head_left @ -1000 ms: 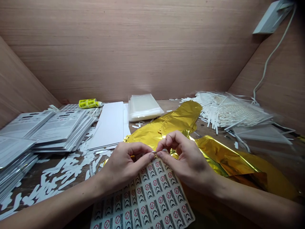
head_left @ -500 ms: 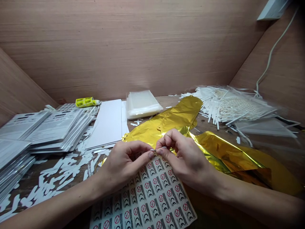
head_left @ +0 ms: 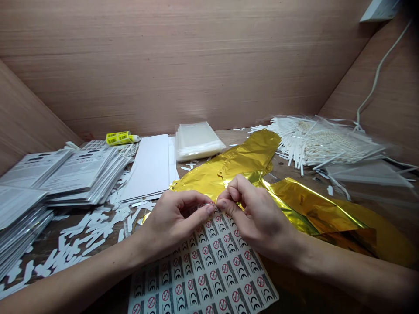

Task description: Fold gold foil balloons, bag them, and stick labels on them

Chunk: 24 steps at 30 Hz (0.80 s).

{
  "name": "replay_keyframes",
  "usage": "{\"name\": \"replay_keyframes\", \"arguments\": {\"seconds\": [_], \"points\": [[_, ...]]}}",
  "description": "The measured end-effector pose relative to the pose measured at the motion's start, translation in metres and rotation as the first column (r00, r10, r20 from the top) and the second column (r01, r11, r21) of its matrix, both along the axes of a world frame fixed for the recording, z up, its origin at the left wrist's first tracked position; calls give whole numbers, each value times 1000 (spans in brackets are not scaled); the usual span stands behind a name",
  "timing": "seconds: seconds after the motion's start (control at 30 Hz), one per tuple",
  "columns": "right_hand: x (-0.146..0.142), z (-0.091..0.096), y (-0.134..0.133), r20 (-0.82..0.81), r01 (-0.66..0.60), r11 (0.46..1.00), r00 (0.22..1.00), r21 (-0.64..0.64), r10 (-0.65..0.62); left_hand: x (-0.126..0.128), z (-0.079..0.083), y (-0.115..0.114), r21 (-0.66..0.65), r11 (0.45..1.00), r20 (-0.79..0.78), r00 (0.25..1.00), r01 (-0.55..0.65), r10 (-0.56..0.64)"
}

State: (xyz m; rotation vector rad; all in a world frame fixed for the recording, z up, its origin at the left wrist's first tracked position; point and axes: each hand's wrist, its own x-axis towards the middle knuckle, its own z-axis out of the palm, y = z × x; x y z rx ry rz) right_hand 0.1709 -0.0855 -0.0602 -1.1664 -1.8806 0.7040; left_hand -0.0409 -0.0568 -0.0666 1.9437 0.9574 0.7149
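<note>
**Fingertips meet at the label sheet's edge, with most of its labels still on**

From the head view, the left hand (head_left: 172, 222) and right hand (head_left: 258, 213) come together at the centre of the wooden bench (head_left: 281, 168). The left thumb (head_left: 209, 209) and the right fingertips (head_left: 222, 204) nearly touch at the upper edge of the label sheet (head_left: 203, 279). Whatever they pinch there is too small to tell, so a firm hold cannot be confirmed.

The sheet lies flat under the wrists, just in front of the person, with its rows of red-circled labels largely filled. Going by that, much of the sheet appears to remain, although the part under the hands is hidden. Its upper edge rests against the crumpled gold foil balloon (head_left: 252, 155), which spreads to the right beneath the right hand.

To the left, stacks of printed cards (head_left: 75, 174) stand beside scattered white cut-offs (head_left: 88, 231), which suggests a good deal of earlier output. Further back lie white card sheets (head_left: 147, 168), a pile of clear bags (head_left: 196, 141), a yellow-labelled tube (head_left: 119, 138), and bundled white sticks (head_left: 294, 144) in loose plastic.
</note>
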Motion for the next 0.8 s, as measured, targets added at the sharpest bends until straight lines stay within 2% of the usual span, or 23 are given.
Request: {"name": "replay_keyframes", "arguments": {"seconds": [0.23, 0.4, 0.5, 0.67, 0.8], "points": [[-1, -1, -1, 46, -6, 997, 999, 77, 3, -1, 1, 1, -82, 996, 43, 999, 19, -16], [-3, -8, -1, 75, -22, 995, 997, 93, 15, 0, 4, 2, -144, 989, 29, 999, -34, 38], [-2, -9, 0, 129, -28, 995, 992, 91, 16, 0, 6, 4, -196, 981, 34, 999, 3, 4], [4, 10, 0, 266, -33, 999, 963, 14, 28, -1, 8, 3, -210, 977, 21, 999, 36, -33], [8, 35, 6, 301, -116, 993, 948, 13, 107, 0, 11, 0, -206, 978, -9, 999, 35, -37]]}}
